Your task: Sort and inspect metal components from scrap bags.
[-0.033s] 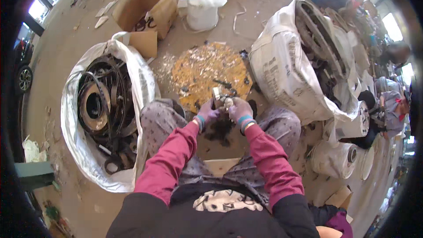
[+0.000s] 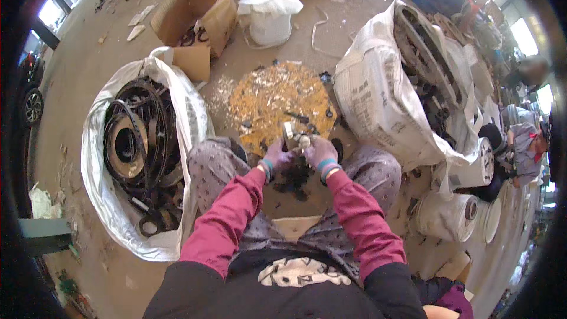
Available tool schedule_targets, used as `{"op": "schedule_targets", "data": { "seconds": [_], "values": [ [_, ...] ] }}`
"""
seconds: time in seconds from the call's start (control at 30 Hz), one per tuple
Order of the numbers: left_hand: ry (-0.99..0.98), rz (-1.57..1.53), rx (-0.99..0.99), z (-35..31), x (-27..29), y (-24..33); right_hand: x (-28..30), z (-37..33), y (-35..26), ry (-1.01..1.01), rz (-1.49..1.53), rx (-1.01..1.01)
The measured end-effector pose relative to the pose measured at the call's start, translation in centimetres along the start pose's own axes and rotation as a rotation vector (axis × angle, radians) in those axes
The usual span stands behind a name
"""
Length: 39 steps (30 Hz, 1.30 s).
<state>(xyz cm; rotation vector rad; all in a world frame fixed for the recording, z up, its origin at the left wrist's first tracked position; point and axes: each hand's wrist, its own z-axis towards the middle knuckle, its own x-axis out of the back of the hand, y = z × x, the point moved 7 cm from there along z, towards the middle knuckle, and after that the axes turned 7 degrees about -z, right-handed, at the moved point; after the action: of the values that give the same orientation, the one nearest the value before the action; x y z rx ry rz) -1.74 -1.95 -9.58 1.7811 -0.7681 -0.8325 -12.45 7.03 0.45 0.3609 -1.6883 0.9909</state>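
Both my hands are gloved and close together over the near edge of a low, round, yellow-brown work surface [image 2: 260, 97], strewn with dark and pale scraps. My left hand [image 2: 277, 155] is closed, its fingers bent by a small part with a pale, blocky end [image 2: 289, 129]. Beside it my right hand [image 2: 321, 151] is also closed, its fingertips at a small, rounded whitish piece [image 2: 304, 142]. The fingers partly hide both pieces; I cannot tell their kind or whether they are joined. A dark elongated scrap [image 2: 297, 116] lies just beyond.
At left stands a white sack [image 2: 94, 159] of dark rings and bands. A bigger white sack [image 2: 372, 94] of dark parts leans at right. Beyond are a cardboard box [image 2: 215, 20] and a white bag-covered bucket [image 2: 270, 26]. A white roll [image 2: 443, 215] lies right; another person [image 2: 525, 147] is farther right.
My hands have shifted very slightly, the right one a little lower in the picture. The whole view has moved a touch; both hands stay closed at the same small pieces.
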Motion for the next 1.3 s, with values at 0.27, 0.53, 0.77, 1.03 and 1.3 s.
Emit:
{"op": "schedule_targets", "data": {
  "seconds": [0.27, 0.53, 0.77, 1.03, 1.3],
  "values": [
    [0.005, 0.183, 0.02, 0.4, -0.1, 0.6, -5.4, -5.2, 1.9, -0.077, 0.949, -0.397],
    [-0.039, 0.013, -0.001, 0.5, -1.4, 3.5, -0.9, -3.2, 1.5, -0.09, 0.884, -0.46],
    [-0.083, -0.184, 0.008, 0.8, -1.2, -0.1, 4.1, 0.7, 2.1, 0.075, 0.524, -0.2],
    [-0.076, -0.207, 0.016, 1.0, -1.4, 0.3, 3.3, -3.1, 4.0, -0.132, 0.868, -0.302],
    [-0.055, -0.041, 0.008, 0.5, -1.2, 1.6, -1.6, -5.1, 3.1, -0.321, 1.025, -0.369]
  ]
}}
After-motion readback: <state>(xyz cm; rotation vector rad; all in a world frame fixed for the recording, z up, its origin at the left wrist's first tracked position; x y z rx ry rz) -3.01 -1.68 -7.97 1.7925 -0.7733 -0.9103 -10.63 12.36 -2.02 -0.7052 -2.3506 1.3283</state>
